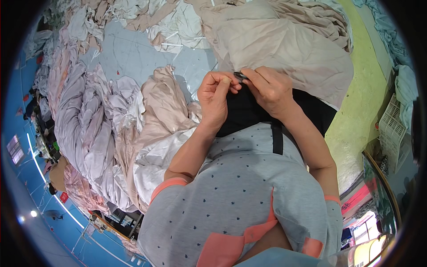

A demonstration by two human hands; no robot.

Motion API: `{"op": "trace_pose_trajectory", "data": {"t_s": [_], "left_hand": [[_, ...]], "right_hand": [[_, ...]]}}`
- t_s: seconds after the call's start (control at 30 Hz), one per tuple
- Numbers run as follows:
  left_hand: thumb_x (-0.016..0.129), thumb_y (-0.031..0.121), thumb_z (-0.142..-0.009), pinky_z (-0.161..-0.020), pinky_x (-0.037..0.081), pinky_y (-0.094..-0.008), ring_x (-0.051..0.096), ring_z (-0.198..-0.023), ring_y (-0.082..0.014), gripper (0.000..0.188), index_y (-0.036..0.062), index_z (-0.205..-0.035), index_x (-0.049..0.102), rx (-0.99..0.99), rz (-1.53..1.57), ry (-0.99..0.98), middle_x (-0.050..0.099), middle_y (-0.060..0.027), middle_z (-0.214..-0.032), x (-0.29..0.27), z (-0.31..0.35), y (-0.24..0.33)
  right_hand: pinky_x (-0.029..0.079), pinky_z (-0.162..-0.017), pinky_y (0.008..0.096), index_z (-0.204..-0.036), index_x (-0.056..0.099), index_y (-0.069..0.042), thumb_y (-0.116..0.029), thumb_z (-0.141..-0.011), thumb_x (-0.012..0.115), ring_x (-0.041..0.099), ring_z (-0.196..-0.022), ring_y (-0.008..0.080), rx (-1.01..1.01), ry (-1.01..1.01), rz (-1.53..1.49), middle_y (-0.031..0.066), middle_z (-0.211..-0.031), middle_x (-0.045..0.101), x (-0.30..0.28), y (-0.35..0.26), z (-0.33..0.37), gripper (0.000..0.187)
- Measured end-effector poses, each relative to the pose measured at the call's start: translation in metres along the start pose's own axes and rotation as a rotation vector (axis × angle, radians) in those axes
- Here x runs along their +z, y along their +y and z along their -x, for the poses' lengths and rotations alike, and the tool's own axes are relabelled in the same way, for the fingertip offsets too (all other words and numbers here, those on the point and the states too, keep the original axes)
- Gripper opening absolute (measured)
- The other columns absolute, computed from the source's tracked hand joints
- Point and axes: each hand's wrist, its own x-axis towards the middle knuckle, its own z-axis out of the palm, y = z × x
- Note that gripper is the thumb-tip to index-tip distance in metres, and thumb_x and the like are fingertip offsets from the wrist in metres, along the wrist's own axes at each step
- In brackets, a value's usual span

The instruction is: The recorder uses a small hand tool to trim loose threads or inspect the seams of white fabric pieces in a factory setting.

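Note:
Both hands meet in front of my chest over a black bag point(249, 111) that hangs on a black strap point(277, 138) across my grey shirt. My left hand point(215, 98) pinches at the top edge of the bag with thumb and fingertips. My right hand point(269, 89) is closed on a small dark zipper pull point(240, 75) at the same spot. The two hands touch each other there. A beige sheet point(284, 49) lies spread just beyond them.
Heaps of crumpled pale pink, lilac and white fabric point(98, 124) cover the grey floor point(129, 53) to the left and ahead. A yellow-green floor strip point(360, 102) runs on the right. A white plastic crate point(393, 124) stands at the far right.

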Motion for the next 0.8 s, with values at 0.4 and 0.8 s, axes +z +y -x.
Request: {"op": "trace_pose_trajectory", "data": {"t_s": [0.4,0.8], "left_hand": [[0.049,0.002,-0.095,-0.068,0.049,-0.024,0.06,-0.074,-0.0141,0.007,0.0004,-0.089,0.052,-0.008,0.005,-0.004,0.063,-0.0126,-0.089,0.0,0.001,0.0],[0.056,0.005,-0.076,-0.064,0.051,-0.0421,0.065,-0.076,-0.0329,0.009,0.0019,-0.083,0.062,0.017,-1.139,-0.925,0.065,-0.0178,-0.083,0.08,0.004,-0.021]], "right_hand": [[0.045,-0.049,0.0317,-0.098,0.066,-0.007,-0.005,-0.069,0.073,0.058,-0.06,0.0196,-0.014,0.024,-0.011,0.0038,-0.072,0.058,0.002,0.0,0.002,0.03],[0.046,-0.056,0.0272,-0.107,0.065,-0.004,-0.006,-0.079,0.072,0.057,-0.062,0.0178,0.319,0.225,-0.052,0.0089,-0.078,0.06,-0.051,0.027,0.013,0.029]]}}
